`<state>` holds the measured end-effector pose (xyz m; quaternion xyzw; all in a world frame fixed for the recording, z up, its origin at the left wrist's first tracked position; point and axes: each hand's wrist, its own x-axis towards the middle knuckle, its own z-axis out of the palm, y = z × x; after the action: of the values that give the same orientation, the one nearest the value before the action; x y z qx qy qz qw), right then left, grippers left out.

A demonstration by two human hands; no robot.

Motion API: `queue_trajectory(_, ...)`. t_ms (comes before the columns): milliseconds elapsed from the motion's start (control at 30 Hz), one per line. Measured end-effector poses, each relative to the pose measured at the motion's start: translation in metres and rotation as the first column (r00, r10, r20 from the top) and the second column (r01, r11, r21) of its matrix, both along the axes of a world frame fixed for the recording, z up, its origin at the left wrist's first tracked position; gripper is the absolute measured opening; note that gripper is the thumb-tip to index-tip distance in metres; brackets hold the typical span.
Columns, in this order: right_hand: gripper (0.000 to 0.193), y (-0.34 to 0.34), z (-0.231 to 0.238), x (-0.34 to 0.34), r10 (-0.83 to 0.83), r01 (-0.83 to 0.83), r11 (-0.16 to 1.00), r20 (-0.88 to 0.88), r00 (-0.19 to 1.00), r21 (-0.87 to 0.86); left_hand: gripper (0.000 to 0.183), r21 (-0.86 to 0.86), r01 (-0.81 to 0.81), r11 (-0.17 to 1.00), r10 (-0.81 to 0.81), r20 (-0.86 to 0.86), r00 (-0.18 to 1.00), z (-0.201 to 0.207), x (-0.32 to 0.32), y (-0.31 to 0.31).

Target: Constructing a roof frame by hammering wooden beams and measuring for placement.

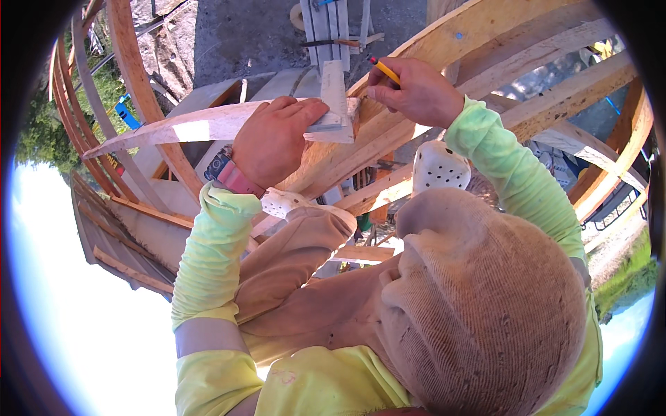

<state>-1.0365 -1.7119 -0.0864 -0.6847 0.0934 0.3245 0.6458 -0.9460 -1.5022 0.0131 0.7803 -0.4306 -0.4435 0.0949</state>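
Note:
My left hand (274,139), with a watch on its wrist, presses a metal try square (334,83) against the end of a pale wooden beam (187,129). Its fingers curl over the beam and the square's near part, and the blade points away from me. To the right, my right hand (420,90) pinches a yellow pencil (386,71) above a thick timber (395,114). The pencil's red and black end sticks out toward the far left; whether its other end touches wood is hidden by the fingers.
Curved wooden ribs (128,62) rise at the left, with more beams (569,90) crossing at the right. My white perforated shoes (442,168) are among the timbers. Gaps between beams show lower ground. Grey planks (320,31) lie at the far side; a blue tool (127,113) is at left.

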Motion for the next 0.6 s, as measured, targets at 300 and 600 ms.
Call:
queue_trajectory(300, 0.019, 0.0007, 0.0019, 0.0011, -0.001, 0.001, 1.000, -0.010, 1.000, 0.022, 0.048, -0.012, -0.044, 0.999, 0.044, -0.031, 0.999, -0.0005, -0.0004, 0.0012)
queue_trajectory(600, 0.020, 0.0004, 0.0001, 0.0009, 0.020, -0.020, 1.000, 0.010, 1.000, -0.006, 0.047, -0.038, -0.002, 0.999, 0.001, -0.011, 1.000, -0.0024, 0.0017, -0.0006)
